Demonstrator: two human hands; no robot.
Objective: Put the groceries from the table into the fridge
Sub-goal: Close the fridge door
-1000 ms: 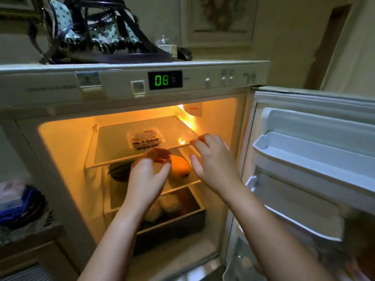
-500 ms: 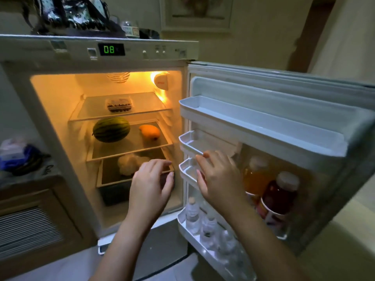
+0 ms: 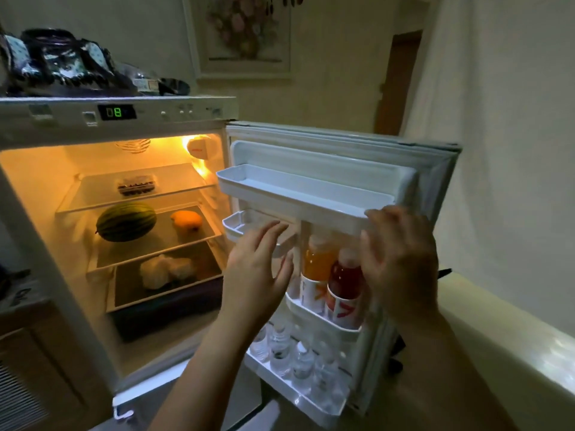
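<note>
Reaching forward with both bare forearms, wrists raised. Holding the left hand (image 3: 255, 275) open, fingers (image 3: 264, 234) straight and spread, palm facing right. Keeping the right hand (image 3: 401, 262) higher, back toward the camera, fingers loosely bent, gripping nothing.

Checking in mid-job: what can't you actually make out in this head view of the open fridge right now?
- Head view: labels on the orange juice bottle and red juice bottle are partly covered by the right hand and the door rack.
- Whether the right hand touches the top door shelf: motion blur.
- Contents of the clear punnet: too small and dim.
- The pale items in the bottom drawer: unidentifiable.
- Left hand hides part of the door.
- The table isn't in view.
</note>
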